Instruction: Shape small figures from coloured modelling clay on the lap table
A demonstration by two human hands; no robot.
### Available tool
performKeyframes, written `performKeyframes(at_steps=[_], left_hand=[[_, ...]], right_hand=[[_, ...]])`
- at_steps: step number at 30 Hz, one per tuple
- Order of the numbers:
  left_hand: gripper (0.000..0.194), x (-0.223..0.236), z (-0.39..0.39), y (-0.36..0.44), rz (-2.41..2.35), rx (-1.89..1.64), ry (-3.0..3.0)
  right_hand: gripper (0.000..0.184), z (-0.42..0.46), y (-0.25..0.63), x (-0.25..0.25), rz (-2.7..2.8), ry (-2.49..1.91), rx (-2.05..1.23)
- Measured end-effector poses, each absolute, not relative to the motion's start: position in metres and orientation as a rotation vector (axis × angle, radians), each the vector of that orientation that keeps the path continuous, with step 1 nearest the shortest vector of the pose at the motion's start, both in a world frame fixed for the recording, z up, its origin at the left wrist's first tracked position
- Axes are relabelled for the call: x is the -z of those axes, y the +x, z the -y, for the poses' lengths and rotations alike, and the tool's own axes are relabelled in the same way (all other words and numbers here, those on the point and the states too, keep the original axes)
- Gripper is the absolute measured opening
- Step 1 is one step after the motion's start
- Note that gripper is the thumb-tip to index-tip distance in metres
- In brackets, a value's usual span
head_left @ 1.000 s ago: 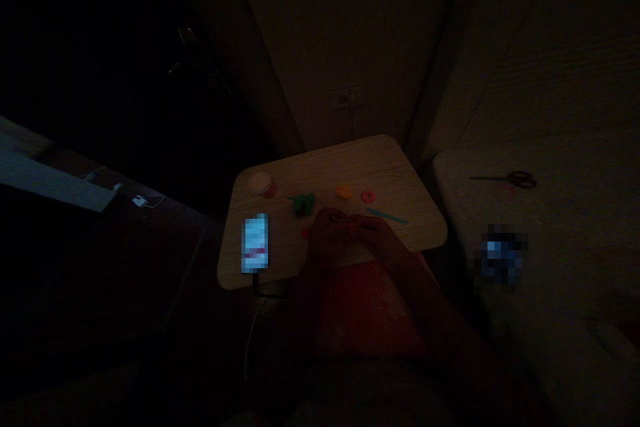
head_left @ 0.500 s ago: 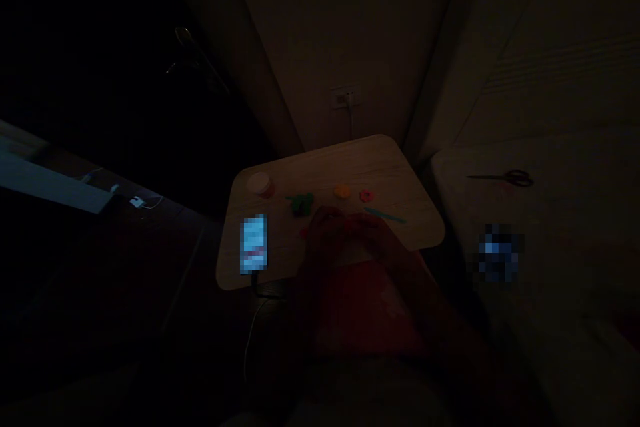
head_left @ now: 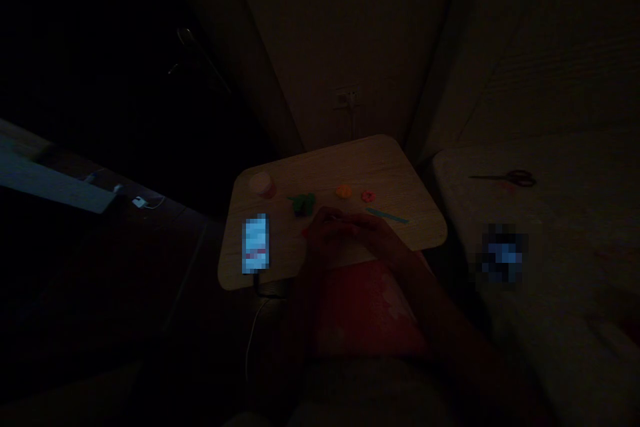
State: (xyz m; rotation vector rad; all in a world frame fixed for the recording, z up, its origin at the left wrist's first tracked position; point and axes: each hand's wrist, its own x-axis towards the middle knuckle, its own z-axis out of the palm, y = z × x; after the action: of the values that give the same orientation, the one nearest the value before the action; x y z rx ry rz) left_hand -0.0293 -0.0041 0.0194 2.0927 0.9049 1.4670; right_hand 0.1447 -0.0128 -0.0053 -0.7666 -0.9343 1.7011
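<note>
My left hand [head_left: 327, 230] and my right hand [head_left: 373, 230] meet over the front part of a small wooden table [head_left: 320, 163]. Their fingers are closed around a small red piece [head_left: 351, 230], mostly covered and too dim to make out clearly. Another bit of red [head_left: 305, 232] pokes out at the left side of my left hand. Just beyond the hands lie a green leafy-looking clump [head_left: 303, 204], an orange lump [head_left: 343, 191] and a pinkish-red ring [head_left: 369, 196]. A thin blue-green stick [head_left: 387, 215] rests beside my right fingers.
The room is very dark. A lidded tub [head_left: 263, 184] stands at the table's back left, with a lit phone [head_left: 255, 243] and its cable in front. To the right, scissors [head_left: 520, 177] and a blurred-out object [head_left: 501, 257] lie on a pale surface. A wall socket [head_left: 346, 99] is behind.
My fingers shift slightly around the red piece while both hands stay together in the same place. The view sways a little; the things on the table stay put.
</note>
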Motion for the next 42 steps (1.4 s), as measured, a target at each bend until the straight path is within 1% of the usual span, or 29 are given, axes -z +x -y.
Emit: performKeyframes(at_steps=[3, 9, 14, 20, 25, 30, 37, 42], left_hand=[[0.019, -0.020, 0.004, -0.030, -0.908, -1.417, 2.066], [0.017, -0.025, 0.009, -0.029, -0.887, -1.343, 2.033], [0.020, -0.024, 0.010, -0.026, -0.895, -1.339, 2.032], [0.019, -0.024, 0.009, -0.026, -0.921, -1.340, 2.038], [0.021, -0.027, 0.010, -0.027, -0.957, -1.336, 2.023], [0.025, -0.022, 0.008, -0.028, -0.923, -1.355, 1.987], [0.023, -0.019, 0.006, -0.028, -0.892, -1.377, 2.027], [0.021, -0.021, 0.007, -0.028, -0.931, -1.373, 2.045]], right_hand=[[0.036, 0.012, 0.145, 0.006, 0.969, -0.780, -1.686], [0.029, 0.014, 0.144, 0.003, 0.958, -0.766, -1.703], [0.035, 0.018, 0.147, -0.005, 0.883, -0.719, -1.796], [0.034, 0.018, 0.149, -0.006, 0.809, -0.673, -1.875], [0.035, 0.017, 0.149, -0.001, 0.783, -0.676, -1.859], [0.035, 0.018, 0.147, -0.006, 0.807, -0.674, -1.859], [0.030, 0.018, 0.148, -0.006, 0.920, -0.732, -1.830], [0.035, 0.017, 0.148, 0.003, 0.864, -0.703, -1.847]])
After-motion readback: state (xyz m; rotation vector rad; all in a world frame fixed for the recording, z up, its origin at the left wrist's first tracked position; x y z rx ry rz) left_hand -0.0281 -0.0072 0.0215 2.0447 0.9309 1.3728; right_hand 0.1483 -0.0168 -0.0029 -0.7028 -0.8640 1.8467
